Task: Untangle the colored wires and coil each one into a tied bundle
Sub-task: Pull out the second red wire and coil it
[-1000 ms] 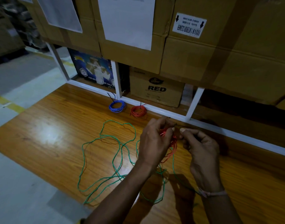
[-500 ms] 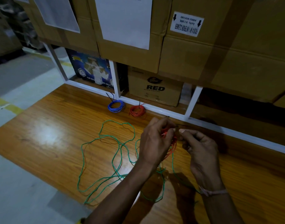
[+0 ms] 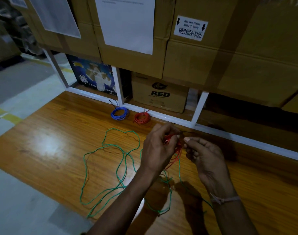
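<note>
Red wire [image 3: 176,150], pinched by left fingers [image 3: 174,135]

Wire bundles, tied, at the board's [image 3: 48,150] far edge: two, one blue [image 3: 119,113], one red [image 3: 141,118]. Loose green wire [image 3: 109,167] spread mid-board: one. Red wire [image 3: 176,148] in hand: one. Hands: two, left [image 3: 159,150] and right [image 3: 206,158]. Paper sheets on cartons: two [image 3: 128,22] [image 3: 56,14]. Printed carton labels: one [image 3: 190,28] fully seen.

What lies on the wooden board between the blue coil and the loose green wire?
Nothing: in the head view the wooden board is bare between the blue coil and the loose green wire's nearest loop.
</note>
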The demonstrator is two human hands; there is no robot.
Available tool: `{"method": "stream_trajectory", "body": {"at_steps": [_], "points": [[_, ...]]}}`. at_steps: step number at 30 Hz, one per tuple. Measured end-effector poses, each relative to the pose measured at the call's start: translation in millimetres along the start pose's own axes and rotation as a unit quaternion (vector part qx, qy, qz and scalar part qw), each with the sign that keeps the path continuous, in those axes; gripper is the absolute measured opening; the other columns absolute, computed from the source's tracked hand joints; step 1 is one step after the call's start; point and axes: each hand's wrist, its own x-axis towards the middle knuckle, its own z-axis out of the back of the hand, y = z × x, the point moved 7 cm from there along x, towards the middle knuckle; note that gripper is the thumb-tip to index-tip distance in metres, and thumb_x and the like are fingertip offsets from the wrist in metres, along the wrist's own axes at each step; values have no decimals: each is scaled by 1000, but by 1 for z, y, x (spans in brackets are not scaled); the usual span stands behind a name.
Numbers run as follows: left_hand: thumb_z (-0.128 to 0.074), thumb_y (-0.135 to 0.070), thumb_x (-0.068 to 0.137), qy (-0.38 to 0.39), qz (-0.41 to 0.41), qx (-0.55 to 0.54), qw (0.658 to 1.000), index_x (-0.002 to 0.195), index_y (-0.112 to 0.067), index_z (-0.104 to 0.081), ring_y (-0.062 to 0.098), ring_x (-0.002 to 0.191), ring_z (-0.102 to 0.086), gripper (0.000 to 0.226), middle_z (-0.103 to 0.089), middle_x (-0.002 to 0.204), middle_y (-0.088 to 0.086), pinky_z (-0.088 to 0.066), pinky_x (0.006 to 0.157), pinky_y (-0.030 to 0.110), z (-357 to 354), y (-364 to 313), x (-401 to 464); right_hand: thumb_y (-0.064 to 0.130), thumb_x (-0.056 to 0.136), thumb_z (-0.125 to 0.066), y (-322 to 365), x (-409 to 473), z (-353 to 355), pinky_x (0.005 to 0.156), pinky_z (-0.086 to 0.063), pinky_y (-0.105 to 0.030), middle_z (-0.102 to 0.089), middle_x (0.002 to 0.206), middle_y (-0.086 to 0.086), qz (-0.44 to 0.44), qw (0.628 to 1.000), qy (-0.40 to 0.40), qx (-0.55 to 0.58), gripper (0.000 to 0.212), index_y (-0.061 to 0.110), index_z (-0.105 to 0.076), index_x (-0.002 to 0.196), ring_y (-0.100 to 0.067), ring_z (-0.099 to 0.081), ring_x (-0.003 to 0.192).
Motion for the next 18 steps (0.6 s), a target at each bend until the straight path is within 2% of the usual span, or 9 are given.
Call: {"method": "stream_trajectory", "body": {"at_steps": [6, 12, 18], "points": [[-70, -18, 97, 29, -39, 36, 998, 101, -23, -72, 13, 93, -63, 7, -61, 96, -6, -55, 75, 46, 1, -4, 1, 5, 92, -72, -3, 0, 2, 63, -46, -24, -69, 72, -2, -6, 1000, -1, -1, 15, 12, -77, 79, -14, -57, 70], [-72, -16, 95, 22, -47, 42, 998, 101, -25, -72, 11, 90, -61, 11, -59, 94, -6, -54, 73, 44, -1, -6, -1, 7, 91, -72, -4, 2, 3, 54, -48, -20, -67, 70, -2, -31, 999, 6, 11, 7, 8, -75, 85, -14, -57, 68], [-72, -16, 94, 63, -44, 30, 997, 101, -26, -73, 12, 93, -63, 12, -60, 97, -6, -55, 73, 45, 2, -2, 4, 13, 89, -78, 1, 3, 7, 67, -47, -29, -72, 79, -5, 9, 999, 6, -41, 7, 13, -80, 83, -20, -58, 78]]}}
